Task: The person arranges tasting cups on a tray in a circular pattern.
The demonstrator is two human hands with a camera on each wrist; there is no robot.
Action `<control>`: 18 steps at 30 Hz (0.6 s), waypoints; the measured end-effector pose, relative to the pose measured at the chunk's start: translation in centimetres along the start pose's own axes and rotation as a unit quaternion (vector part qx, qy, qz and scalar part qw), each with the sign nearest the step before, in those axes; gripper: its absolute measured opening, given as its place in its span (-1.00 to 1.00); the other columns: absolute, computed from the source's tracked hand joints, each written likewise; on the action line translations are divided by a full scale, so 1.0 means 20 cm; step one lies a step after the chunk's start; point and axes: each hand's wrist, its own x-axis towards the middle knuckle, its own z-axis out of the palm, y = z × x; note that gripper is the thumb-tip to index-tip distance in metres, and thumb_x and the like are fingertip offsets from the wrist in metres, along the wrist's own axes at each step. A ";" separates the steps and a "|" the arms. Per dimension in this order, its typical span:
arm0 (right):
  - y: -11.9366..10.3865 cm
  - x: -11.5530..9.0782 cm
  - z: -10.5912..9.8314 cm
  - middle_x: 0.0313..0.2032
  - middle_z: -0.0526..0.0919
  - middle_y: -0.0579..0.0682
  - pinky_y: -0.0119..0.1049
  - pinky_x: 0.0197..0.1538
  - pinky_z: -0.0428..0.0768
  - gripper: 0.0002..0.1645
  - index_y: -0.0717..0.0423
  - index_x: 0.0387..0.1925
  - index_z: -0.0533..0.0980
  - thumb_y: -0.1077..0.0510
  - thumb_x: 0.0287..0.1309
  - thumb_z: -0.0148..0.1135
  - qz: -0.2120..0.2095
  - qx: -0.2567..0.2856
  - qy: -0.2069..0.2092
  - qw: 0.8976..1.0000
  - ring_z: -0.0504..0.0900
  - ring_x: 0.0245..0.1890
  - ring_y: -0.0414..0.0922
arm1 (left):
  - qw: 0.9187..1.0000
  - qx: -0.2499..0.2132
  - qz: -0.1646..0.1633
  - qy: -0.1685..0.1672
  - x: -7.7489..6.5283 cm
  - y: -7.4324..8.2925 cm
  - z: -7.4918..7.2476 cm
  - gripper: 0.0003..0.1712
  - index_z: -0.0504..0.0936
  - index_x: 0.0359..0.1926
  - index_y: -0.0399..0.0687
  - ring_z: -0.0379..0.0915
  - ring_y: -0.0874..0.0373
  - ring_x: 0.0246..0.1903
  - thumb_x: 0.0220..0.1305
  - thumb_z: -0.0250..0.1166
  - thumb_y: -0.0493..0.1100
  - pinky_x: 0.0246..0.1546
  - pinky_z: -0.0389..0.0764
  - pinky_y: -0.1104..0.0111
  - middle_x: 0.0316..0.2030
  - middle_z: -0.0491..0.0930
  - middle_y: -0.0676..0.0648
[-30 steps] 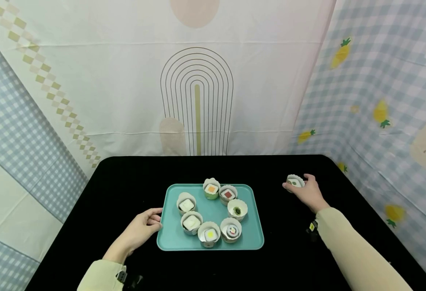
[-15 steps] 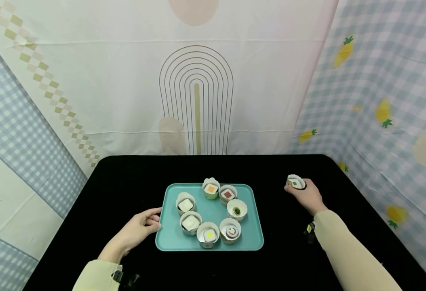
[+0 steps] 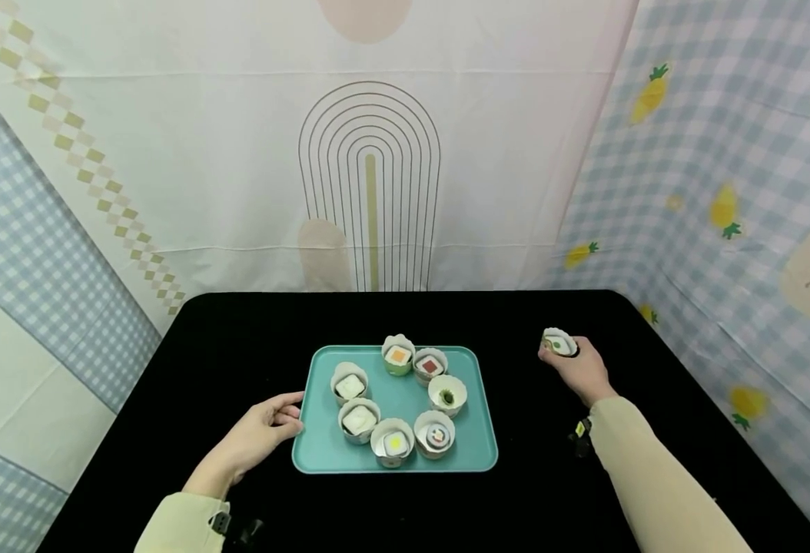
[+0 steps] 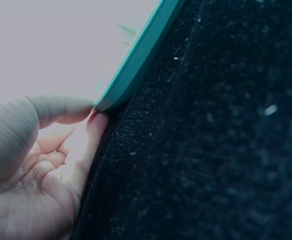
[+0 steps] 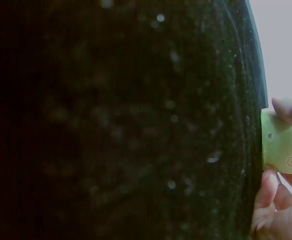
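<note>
A teal tray (image 3: 476, 434) lies on the black table and bears a ring of several paper baking cups with small square and round pieces inside. My left hand (image 3: 251, 436) is at the tray's left edge; in the left wrist view thumb (image 4: 66, 107) and finger pinch the tray corner (image 4: 108, 100). Off to the right, my right hand (image 3: 585, 370) grips another paper baking cup (image 3: 559, 341), which holds a white piece with a green mark. In the right wrist view this baking cup (image 5: 278, 145) has a light green side, with thumb and fingers around it.
The black table (image 3: 273, 330) has rounded far corners. A white patterned cloth (image 3: 239, 177) hangs behind it, and checked cloth (image 3: 695, 246) hangs along the right side. Nearest the tray's back edge stands a green-sided cup (image 3: 398, 355).
My right hand has shifted its fingers lower around the baking cup, which stays at nearly the same place. My left hand keeps its place at the tray. The head view shifted slightly.
</note>
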 end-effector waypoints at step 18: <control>-0.05 0.01 -0.03 0.18 0.31 0.34 0.00 -0.02 0.50 -0.02 0.38 0.33 0.13 -0.29 0.24 0.14 -0.001 -0.021 0.004 1.000 0.42 0.04 0.17 | 1.000 0.007 0.011 0.007 0.00 -0.02 0.01 -0.42 0.39 0.34 0.01 0.48 0.07 -0.18 0.31 0.26 -0.24 0.01 0.45 0.08 -0.15 0.52 -0.06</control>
